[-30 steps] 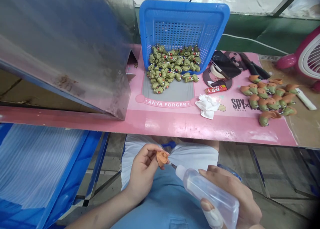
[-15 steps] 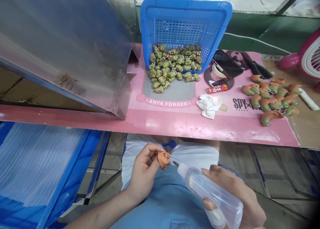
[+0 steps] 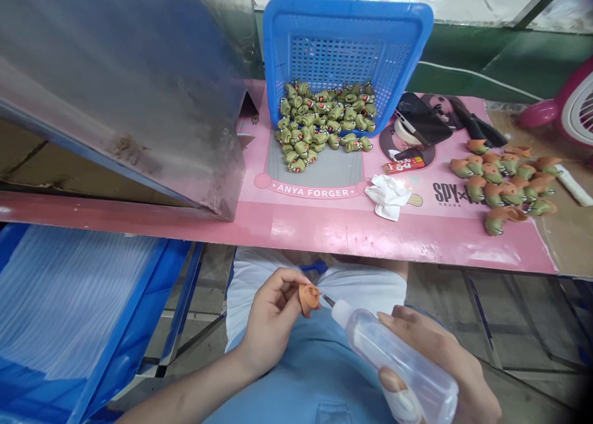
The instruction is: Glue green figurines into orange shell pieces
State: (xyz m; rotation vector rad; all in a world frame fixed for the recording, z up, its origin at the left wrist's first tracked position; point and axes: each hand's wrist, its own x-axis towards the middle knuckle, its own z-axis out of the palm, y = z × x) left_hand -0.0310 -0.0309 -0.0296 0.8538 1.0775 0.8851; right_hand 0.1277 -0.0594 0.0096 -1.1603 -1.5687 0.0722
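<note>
A: Where is the orange piece held?

B: It is pinched between the thumb and fingers of the left hand, in front of the near edge of the pink-covered table and above the lap.

A: And the right hand?

B: The squeeze bottle is gripped there, tilted, with its metal tip aimed at the piece. Whether the two touch, or whether anything is pressed out, cannot be told.

A: How is this step best done?

B: The piece should be held still by the pinch, and only the tip should be steered, in small moves. The fingertips are better set on the outer side, clear of the tip (a fine point so near the fingers calls for patience). The bottle should be squeezed lightly, since too much could be let out at once and smeared over the rim.

A: Is anything lent by the table?

B: Some steadiness could be gained if the wrists were braced on its near edge. Toward its far edge, green pieces are heaped in and before the blue basket; toward its right end, orange-and-green pieces are grouped.
</note>
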